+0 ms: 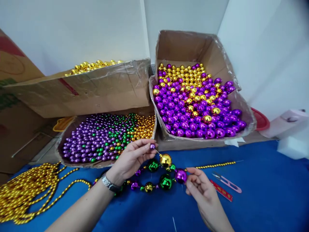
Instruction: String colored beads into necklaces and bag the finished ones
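Between the fingertips of my left hand [137,157] is a small purple bead [152,146], with a thin needle or wire running from it to a large gold ball [165,160]. My right hand [201,190] pinches a large purple ball [181,176] by its right side. Both balls belong to a bead strand with large green balls [166,182] and smaller purple, gold and green beads, which lies on the blue cloth [154,212] below my hands. A band with a silvery face circles my left wrist.
Cardboard boxes hold small purple, green and gold beads [96,138] and larger purple and gold balls [193,106]. Gold bead strings [31,190] lie at left. Pink thread snips [228,182], a red strip [223,191] and a gold bead string [216,165] lie at right.
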Motion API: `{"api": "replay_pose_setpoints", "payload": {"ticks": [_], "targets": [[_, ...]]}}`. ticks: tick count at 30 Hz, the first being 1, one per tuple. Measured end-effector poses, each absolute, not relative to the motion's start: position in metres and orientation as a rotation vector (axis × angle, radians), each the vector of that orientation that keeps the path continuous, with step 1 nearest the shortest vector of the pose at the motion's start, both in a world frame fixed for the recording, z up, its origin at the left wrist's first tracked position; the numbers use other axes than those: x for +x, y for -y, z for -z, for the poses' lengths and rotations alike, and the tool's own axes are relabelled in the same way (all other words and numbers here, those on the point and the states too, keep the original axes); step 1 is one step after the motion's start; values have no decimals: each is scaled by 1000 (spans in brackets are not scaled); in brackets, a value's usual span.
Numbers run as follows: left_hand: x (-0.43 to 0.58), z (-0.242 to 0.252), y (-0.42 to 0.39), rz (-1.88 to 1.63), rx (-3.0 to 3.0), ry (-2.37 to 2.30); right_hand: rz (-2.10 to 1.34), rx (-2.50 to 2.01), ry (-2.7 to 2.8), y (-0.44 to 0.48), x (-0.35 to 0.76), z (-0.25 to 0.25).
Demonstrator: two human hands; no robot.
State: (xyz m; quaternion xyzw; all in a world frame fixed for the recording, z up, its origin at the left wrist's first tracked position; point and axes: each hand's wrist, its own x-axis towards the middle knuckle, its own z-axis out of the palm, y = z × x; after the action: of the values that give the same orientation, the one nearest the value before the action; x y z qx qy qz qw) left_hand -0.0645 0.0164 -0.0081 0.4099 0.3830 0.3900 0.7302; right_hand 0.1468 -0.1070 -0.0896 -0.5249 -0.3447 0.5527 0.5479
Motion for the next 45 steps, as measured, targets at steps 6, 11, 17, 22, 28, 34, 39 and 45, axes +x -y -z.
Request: {"api": "replay_pose_setpoints", "payload": {"ticks": [6, 11, 17, 22, 28, 34, 39, 45], "targets": [[-60, 16, -14, -858, 812, -802, -1257, -1285, 802, 109, 147, 92], [-61, 17, -13, -879, 754, -764, -1251, -1276, 794, 110, 150, 94], [-58, 19, -10, -927, 698, -753, -1305, -1274, 865, 111, 154, 94], [-54, 19, -8, -954, 687, -787, -1307, -1264, 865, 112, 153, 93], [-52, 17, -6, -969, 714, -835, -1306, -1286, 882, 113, 155, 97], [-49, 18, -2, -1032, 846, -864, -1254, -1300, 900, 115, 154, 101], [-37, 31, 4, -1074, 1094, -925, -1166, -1354, 854, 117, 151, 109], [-16, 51, 17, -882, 1211, -919, -1281, -1331, 853, 123, 158, 134]]}}
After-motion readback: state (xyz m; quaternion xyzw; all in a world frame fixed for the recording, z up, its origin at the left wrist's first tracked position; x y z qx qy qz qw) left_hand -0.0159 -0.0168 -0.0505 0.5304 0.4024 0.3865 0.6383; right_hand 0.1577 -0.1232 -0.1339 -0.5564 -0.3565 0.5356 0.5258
